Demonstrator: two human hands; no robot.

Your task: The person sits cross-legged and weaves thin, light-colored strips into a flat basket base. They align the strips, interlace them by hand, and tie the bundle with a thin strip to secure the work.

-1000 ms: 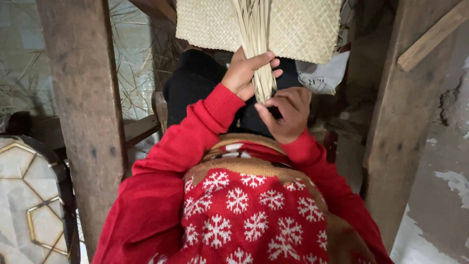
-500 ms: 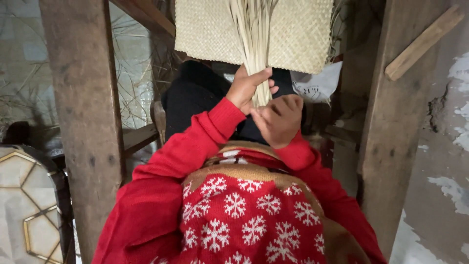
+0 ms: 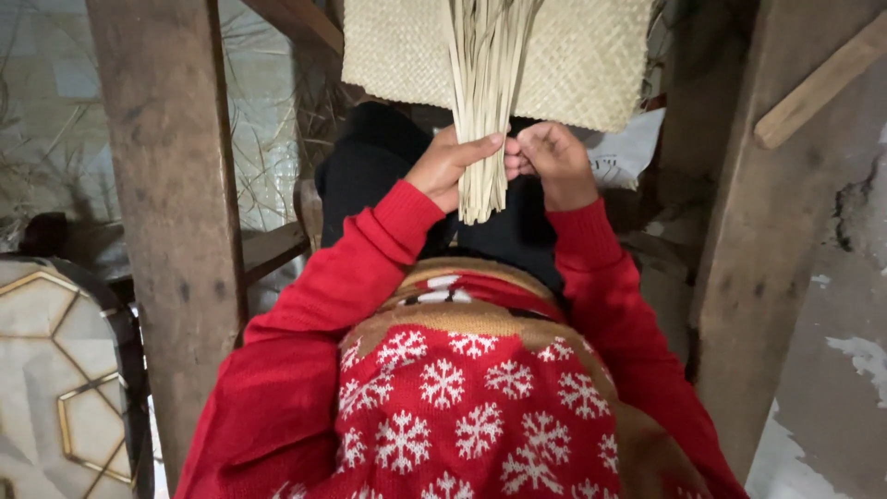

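Holding a bundle of pale, flat dried reed strips (image 3: 485, 102) with our left hand (image 3: 450, 166), thumb wrapped across the front and fingers closed round the back, so that hand is clamped on the bunch just above its cut ends. Those ends hang loose right below the grip, over our dark trousers (image 3: 370, 176). Our right hand (image 3: 554, 162) sits just beside it, fingertips curled in and touching the left thumb at the edge of the bundle; we honestly can't tell if it's pinching a single strip or just resting there. The strips run up and lie over a pale woven straw mat (image 3: 582, 60) that hangs in front of us, partly covering it. Red knitted sweater sleeves with white snowflakes (image 3: 443, 434) fill the lower view. A rough wooden post (image 3: 171, 185) stands to the left and another wooden post (image 3: 767, 249) to the right, both well apart from the hands.
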